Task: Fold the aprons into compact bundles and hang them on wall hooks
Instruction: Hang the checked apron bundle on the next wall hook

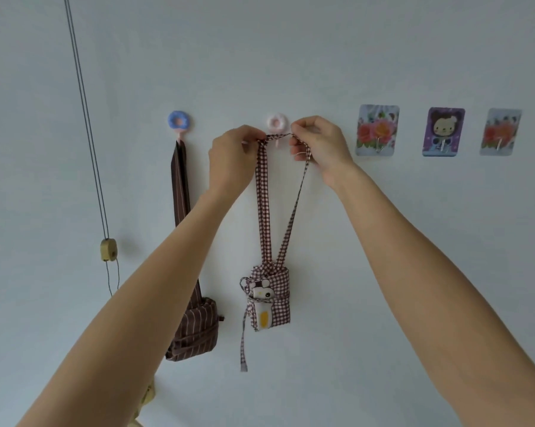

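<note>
A folded checked apron bundle (270, 300) with a cartoon patch hangs low against the white wall from its long checked neck strap (263, 192). My left hand (233, 157) and my right hand (318, 143) pinch the top of that strap on either side, stretching it just below the pink doughnut-shaped hook (277, 124). A loose checked tie dangles under the bundle. To the left, a brown striped apron bundle (195, 331) hangs by its strap from the blue doughnut-shaped hook (179, 121).
Three picture-card hooks are stuck on the wall to the right: a flower one (377, 130), a bear one (443, 132) and another flower one (500, 132). A blind cord with a wooden toggle (108, 249) hangs at the left.
</note>
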The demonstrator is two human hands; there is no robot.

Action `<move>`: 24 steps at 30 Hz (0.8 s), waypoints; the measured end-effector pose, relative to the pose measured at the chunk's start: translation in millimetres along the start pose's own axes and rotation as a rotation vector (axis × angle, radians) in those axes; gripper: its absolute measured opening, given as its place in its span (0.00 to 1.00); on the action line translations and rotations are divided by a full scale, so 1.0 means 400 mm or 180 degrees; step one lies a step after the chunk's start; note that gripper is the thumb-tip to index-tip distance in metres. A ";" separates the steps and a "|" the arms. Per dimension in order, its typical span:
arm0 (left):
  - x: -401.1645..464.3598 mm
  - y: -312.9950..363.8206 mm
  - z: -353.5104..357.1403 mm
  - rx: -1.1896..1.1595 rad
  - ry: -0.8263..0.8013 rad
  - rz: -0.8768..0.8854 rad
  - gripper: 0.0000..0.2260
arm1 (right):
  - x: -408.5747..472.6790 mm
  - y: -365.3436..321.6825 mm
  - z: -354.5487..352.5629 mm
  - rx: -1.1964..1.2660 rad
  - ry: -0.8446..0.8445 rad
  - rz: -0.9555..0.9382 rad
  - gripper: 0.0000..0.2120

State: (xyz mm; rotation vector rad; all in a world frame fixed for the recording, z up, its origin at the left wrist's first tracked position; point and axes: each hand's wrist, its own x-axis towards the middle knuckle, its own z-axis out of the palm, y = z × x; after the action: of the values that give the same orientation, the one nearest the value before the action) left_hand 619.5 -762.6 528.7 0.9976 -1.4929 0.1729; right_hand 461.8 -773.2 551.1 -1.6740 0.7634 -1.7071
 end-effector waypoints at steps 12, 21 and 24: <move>-0.098 -0.023 0.016 0.0413 -0.0562 -0.0027 0.12 | -0.063 0.112 0.028 -0.1841 0.0242 -0.0608 0.05; -0.323 -0.085 0.006 0.0275 -0.1257 -0.0617 0.14 | -0.302 0.300 -0.075 -0.2081 -0.0640 -0.0454 0.12; -0.444 -0.126 0.025 0.0802 -0.2034 -0.0862 0.23 | -0.405 0.397 -0.094 -0.2445 -0.1292 -0.0199 0.19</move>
State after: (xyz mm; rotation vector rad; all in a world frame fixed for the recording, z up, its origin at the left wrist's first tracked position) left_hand 619.1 -716.3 349.8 1.5428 -1.9139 -0.1764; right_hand 430.2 -751.0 324.2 -2.4669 1.2612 -1.0848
